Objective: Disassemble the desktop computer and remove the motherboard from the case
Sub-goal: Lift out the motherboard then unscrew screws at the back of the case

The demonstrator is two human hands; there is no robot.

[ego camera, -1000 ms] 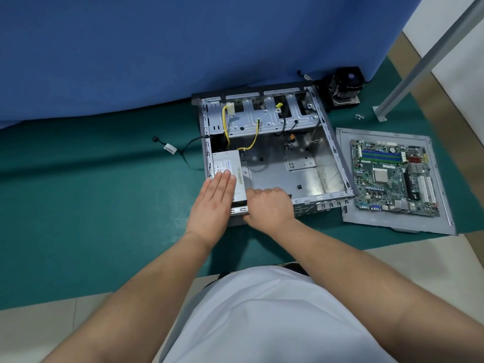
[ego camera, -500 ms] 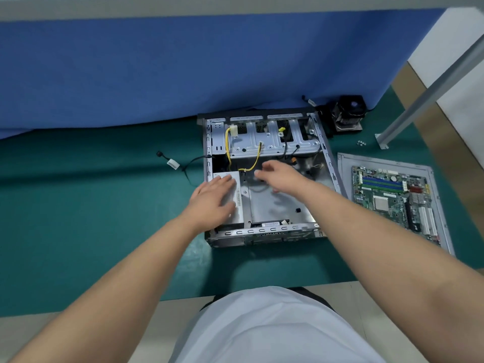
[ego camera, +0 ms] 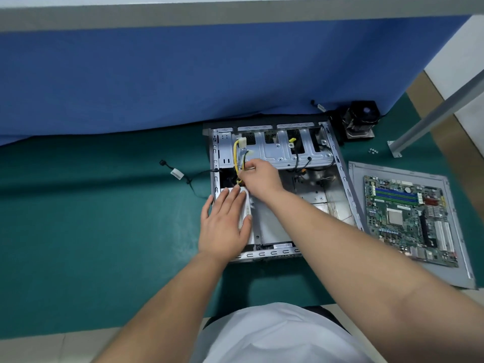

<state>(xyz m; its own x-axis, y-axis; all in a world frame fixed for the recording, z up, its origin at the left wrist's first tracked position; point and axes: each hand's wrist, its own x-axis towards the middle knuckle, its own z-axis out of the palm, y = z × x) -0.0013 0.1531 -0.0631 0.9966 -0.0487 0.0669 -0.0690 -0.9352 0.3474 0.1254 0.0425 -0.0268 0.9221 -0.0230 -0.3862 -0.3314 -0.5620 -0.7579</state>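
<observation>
Motherboard (ego camera: 408,218) is already lying out of the case (ego camera: 340,176), on a grey panel (ego camera: 445,273) at three o'clock from it, on the green worktop (ego camera: 91,231). So I am judging the main job done and this to be clean-up inside the shell.

I am laying my left hand (ego camera: 225,224) flat, fingers spread, on the power supply (ego camera: 247,205) in the case's nine-o'clock bay. My right hand (ego camera: 259,179) is reaching to eleven o'clock, and its grip is pinching the yellow wires (ego camera: 236,158) that run up to a white plug (ego camera: 242,142) on the drive cage (ego camera: 277,150).

What could go wrong: if I am pulling on the wires and not the plug, they could tear out of the connector. They may also be snagging on the cage edge, and a hard tug would scrape the insulation or jerk the case toward me. Sheet-metal edges near my knuckles could cut. My right forearm is crossing the case close to the board, so a sudden release could swing my elbow onto it. The cooler (ego camera: 360,121) at one o'clock is lying well apart.
</observation>
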